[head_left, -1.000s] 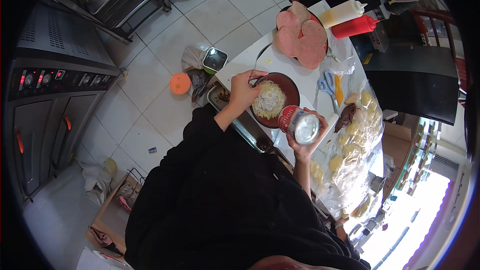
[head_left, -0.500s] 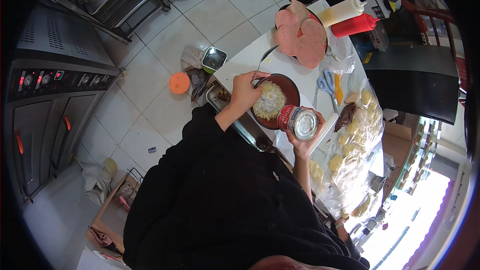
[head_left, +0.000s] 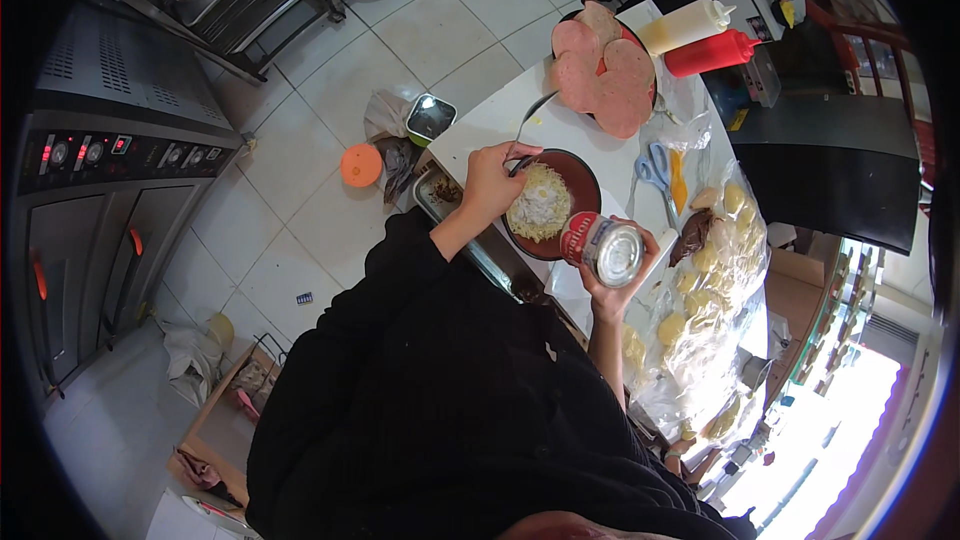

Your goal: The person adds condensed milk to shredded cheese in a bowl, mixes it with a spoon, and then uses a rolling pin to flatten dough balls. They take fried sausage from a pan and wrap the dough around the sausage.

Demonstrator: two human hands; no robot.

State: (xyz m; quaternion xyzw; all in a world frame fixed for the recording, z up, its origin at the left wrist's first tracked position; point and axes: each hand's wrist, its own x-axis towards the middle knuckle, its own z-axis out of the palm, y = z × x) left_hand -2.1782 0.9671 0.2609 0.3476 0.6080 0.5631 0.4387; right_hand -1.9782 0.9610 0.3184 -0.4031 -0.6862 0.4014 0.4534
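White floor tiles (head_left: 435, 25) spread left of our table (head_left: 492, 125), where a brown bowl (head_left: 582, 183) holds shredded food (head_left: 540, 206). Our left hand (head_left: 488, 187) pinches a spoon (head_left: 540, 103); whether it touches the bowl's left rim we cannot tell. Our right hand (head_left: 608, 300) wraps a tilted tin (head_left: 605, 248) that hides the bowl's near-right rim.

Clad in one loose, matt black top (head_left: 440, 380), creased across the front, with small pale spot (head_left: 551, 351), roomy left sleeve (head_left: 395, 265) ending above the wrist, left hand (head_left: 487, 186) and right hand (head_left: 608, 299) bare.
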